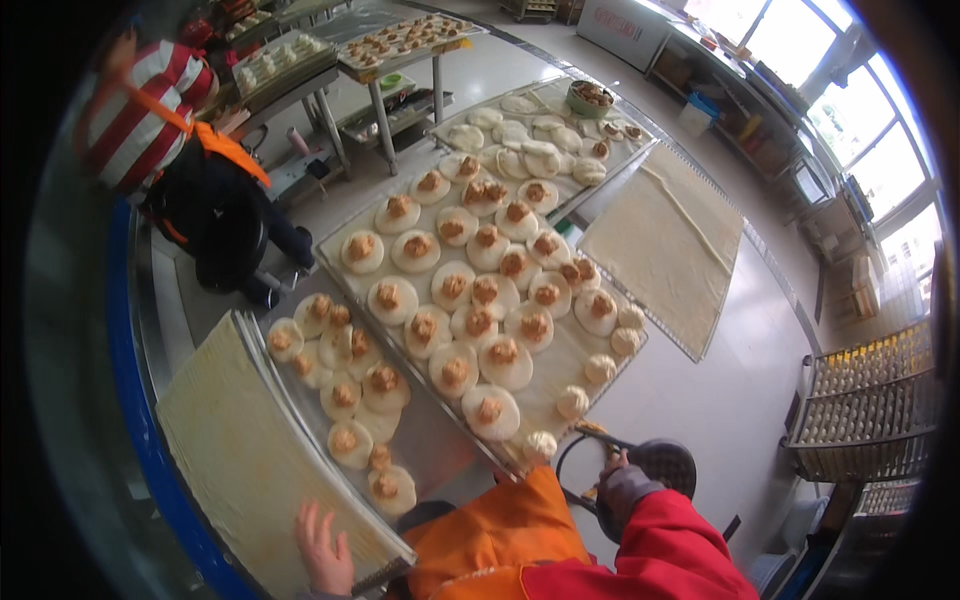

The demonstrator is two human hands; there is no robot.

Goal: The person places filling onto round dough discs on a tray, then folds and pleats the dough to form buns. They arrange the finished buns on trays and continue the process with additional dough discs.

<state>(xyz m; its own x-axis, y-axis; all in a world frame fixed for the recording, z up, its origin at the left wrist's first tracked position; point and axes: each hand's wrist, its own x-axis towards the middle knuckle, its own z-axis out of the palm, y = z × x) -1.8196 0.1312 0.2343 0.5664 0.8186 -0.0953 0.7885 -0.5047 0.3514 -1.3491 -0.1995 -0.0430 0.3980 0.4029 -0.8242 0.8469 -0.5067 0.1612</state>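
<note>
My left hand [325, 550] is over the cloth-covered stack of trays [270, 450] at the lower left, its fingers spread and nothing in them. At the lower right, my right hand [612, 472] closes on the edge of a black round stool [665, 463]; the sleeve partly hides the grip. In front of me lies a large tray [400, 335] with several flat dough rounds [502, 362], topped with brown-orange filling. Pleated buns [573, 403] line its right edge. More filled rounds [343, 395] overlap on a surface beside the stack.
A far board [500, 135] holds plain dough rounds and a green bowl of filling [590, 98]. Right of it lies a cloth-covered board [660, 250]. A co-worker [180, 150] sits at the left by a tray of buns [283, 62]. A rack of trays [870, 400] stands at the right.
</note>
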